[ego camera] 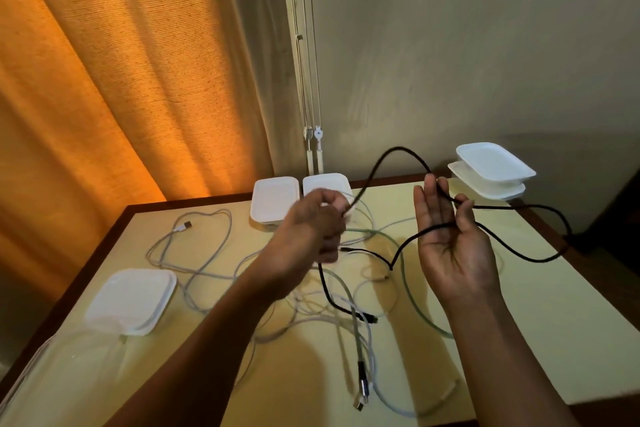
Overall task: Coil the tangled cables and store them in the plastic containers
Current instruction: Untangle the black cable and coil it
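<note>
**Black cable strung between both hands, coil barely begun**

The black cable [398, 148] arches above the counter [536, 322], its long axis running left to right between your hands. Your left hand [311, 222] (blurred) is clenched round one run. Your right hand [450, 246] is palm up with fingers straight, and a loop lies across it by the thumb. The tail drops onto the pale cables [362, 340]. The next wrap likely goes onto the right palm, which is nearer the stacked containers [491, 166].
</note>
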{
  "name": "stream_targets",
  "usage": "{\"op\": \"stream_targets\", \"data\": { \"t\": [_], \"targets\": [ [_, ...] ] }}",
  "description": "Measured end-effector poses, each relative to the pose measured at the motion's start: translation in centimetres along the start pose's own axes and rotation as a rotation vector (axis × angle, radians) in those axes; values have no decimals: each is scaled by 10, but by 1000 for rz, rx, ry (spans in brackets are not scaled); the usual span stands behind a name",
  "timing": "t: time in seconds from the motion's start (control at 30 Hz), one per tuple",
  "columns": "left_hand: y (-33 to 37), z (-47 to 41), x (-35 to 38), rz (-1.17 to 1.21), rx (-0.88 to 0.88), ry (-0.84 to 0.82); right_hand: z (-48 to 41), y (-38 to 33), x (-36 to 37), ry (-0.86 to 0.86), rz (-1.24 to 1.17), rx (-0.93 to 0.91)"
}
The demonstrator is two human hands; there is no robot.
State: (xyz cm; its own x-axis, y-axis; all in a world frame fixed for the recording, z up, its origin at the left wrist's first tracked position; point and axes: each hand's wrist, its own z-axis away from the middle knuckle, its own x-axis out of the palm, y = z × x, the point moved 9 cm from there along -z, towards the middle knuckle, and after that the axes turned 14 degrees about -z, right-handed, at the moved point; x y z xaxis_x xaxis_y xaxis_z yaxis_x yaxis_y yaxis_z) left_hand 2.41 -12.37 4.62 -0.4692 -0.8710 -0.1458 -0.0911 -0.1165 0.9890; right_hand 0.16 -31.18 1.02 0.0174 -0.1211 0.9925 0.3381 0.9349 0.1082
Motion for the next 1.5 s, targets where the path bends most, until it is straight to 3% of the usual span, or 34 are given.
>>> {"op": "stream_targets", "data": {
  "t": [0.13,0.23,0.3,0.43,0.53,0.57,0.63,0.7,0.77,0.8,0.87,0.97,1.13,1.27,1.4,1.5],
  "targets": [
    [51,0,-35,173,211,77,-2,1,-1,-14,67,25],
    [71,10,-57,-2,300,130,-2,1,-4,-10,149,36],
    [74,13,-69,-122,285,210,-1,6,-12,44,370,57],
    [83,13,-75,-315,290,360,3,18,-46,226,1213,145],
    [80,2,-72,-395,229,400,6,22,-49,161,2037,167],
    [74,-2,-70,-397,184,386,8,22,-46,129,2272,126],
    [62,-8,-63,-456,117,328,12,17,-32,100,2489,-75],
    [54,-6,-51,-570,92,273,22,20,2,-7,2439,-414],
    [47,-1,-37,-582,94,216,46,32,44,-286,2160,-811],
    [44,1,-30,-554,96,191,56,39,57,-429,2054,-906],
    [38,5,-23,-504,101,173,57,53,61,-660,2019,-880],
    [32,7,-25,-434,112,212,51,57,46,-778,1970,-734],
    [5,16,-32,-451,-20,203,46,45,44,-701,1841,-602],
    [-28,39,-18,-292,-104,-67,43,37,47,-653,1738,-623],
    [-35,68,6,11,-90,-333,44,41,41,-672,1704,-589],
    [-25,77,10,161,48,-329,38,48,29,-634,1736,-527]
  ]
}}
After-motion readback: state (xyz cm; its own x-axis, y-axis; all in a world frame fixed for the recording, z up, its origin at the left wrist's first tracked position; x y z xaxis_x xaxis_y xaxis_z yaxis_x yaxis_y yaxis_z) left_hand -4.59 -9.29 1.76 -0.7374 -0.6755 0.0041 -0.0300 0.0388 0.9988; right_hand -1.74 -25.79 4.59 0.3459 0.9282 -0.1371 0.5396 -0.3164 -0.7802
